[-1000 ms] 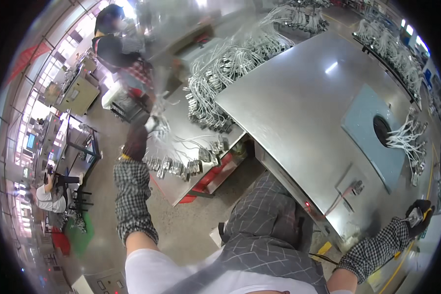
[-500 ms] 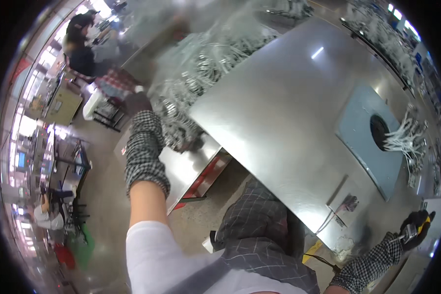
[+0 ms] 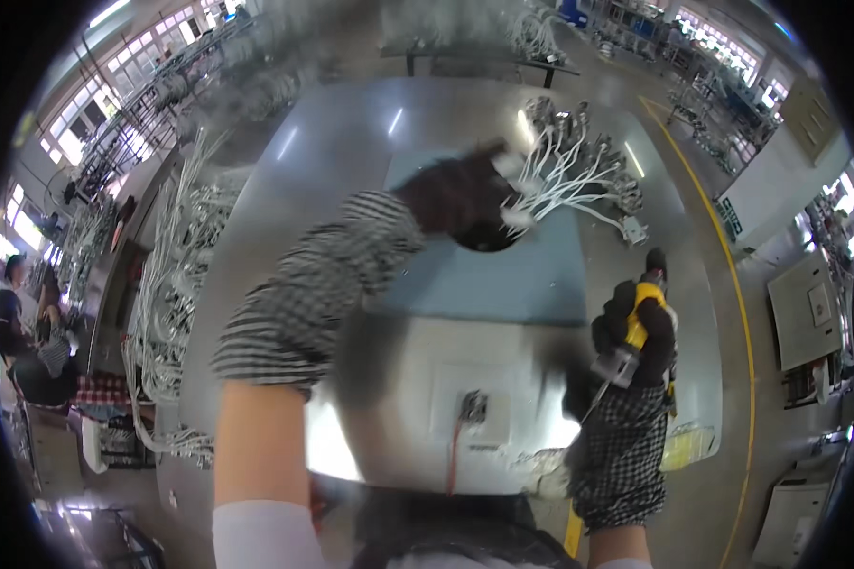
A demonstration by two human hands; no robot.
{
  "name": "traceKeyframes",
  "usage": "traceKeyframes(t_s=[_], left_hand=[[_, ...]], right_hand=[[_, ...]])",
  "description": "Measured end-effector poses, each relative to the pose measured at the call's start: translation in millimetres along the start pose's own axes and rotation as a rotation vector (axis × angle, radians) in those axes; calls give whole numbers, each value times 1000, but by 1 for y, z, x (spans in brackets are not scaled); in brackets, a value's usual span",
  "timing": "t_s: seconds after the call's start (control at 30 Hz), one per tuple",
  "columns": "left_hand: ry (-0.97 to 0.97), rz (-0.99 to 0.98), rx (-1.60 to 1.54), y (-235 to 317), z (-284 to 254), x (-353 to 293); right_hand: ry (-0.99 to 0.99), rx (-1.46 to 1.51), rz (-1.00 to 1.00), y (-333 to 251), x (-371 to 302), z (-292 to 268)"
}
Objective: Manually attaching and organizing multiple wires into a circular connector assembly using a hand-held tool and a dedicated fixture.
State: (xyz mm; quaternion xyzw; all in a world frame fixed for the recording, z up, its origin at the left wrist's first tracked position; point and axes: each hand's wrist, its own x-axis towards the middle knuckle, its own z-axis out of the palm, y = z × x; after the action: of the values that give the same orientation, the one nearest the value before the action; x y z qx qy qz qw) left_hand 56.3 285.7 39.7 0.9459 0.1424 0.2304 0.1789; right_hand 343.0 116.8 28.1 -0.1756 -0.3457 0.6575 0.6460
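Table [image 3: 275, 209]: metal, bearing a blue-grey plate [image 3: 503, 294] with a dark round opening [image 3: 489, 239].
White cables [image 3: 565, 185]: beside the opening, fanning toward the far right, metal ends outermost.
Left hand [image 3: 457, 194]: blurred at their near ends; cannot tell its grip.
Right hand [image 3: 662, 332]: grip curled closed around a yellow tool [image 3: 649, 292], pointing away.

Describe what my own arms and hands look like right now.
You wear a dark brown left glove and a nearly black right glove. Black-and-white checked sleeve covers, left and right, wrinkle over your forearms. A plain white shirt sleeve shows on your left arm.
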Motion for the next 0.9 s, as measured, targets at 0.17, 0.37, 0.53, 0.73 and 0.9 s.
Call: traceKeyframes(t_s=[0.17, 0.37, 0.53, 0.73, 0.9], left_hand=[[177, 205, -327, -120, 73, 44], [-222, -497, 659, -88, 31, 91], [-201, -676, 911, -92, -10, 40], [-573, -741, 1086, -37, 0, 67], [-585, -829, 850, 9, 3, 83]], right_hand=[[-71, 83, 30, 14, 2, 15], [62, 114, 65, 1, -6, -10], [-1, 137, 110, -9, 7, -13], [-57, 139, 135, -37, 12, -69], [-63, 102, 166, -58, 29, -79]])
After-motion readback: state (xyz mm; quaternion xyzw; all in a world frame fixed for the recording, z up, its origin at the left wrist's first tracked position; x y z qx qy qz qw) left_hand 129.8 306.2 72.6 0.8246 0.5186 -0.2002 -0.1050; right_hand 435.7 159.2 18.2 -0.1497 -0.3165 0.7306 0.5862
